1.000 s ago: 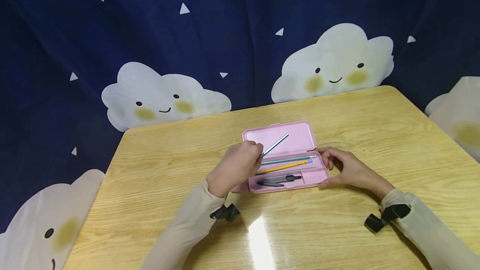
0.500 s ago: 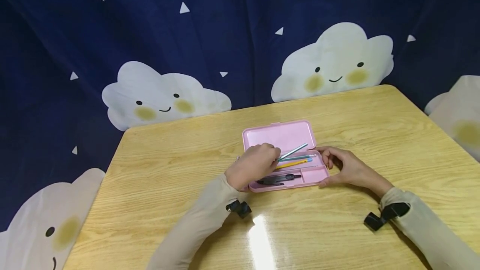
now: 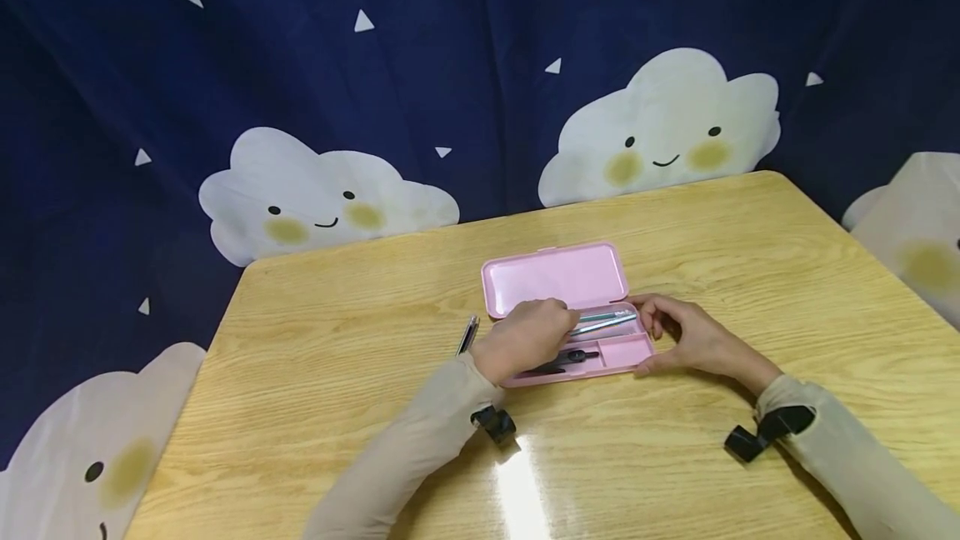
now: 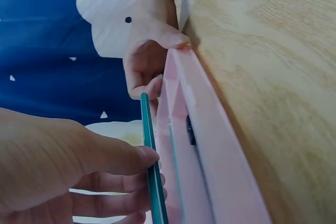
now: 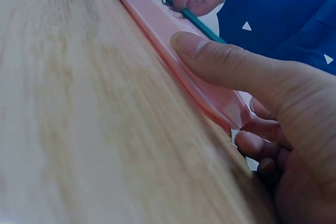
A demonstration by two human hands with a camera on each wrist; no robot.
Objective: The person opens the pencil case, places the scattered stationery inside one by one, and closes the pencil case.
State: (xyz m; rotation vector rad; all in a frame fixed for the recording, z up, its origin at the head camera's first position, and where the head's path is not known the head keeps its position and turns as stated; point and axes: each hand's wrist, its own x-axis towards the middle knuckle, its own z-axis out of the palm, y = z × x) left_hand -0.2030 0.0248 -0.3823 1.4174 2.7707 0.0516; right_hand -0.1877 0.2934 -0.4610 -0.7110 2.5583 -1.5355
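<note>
An open pink pencil case [image 3: 628, 352] lies on the table, its lid [image 3: 558, 277] folded back. Between thumb and fingers, my left hand [image 3: 528, 342] pinches a green pencil [image 4: 147, 121], held low over the long compartment. In the head view this pencil's upper side [image 3: 609, 324] looks shiny. Another green pencil [image 3: 596, 317] lies behind it in the case. A drawing compass [image 3: 579, 357] sits in the front compartment, partly covered by my left hand. My right hand [image 3: 693, 337] grips the case's right end, thumb at the front corner and fingers behind.
A dark pen-like object [image 3: 468, 334] stands out just left of the case, partly hidden by my left wrist. The wooden table [image 3: 360, 315] reaches back to a dark blue curtain [image 3: 420, 65] printed with clouds.
My left hand has moved right and lower with the pencil, which now lies flatter over the case. The yellow pencil has gone out of sight. My right hand keeps its hold.
</note>
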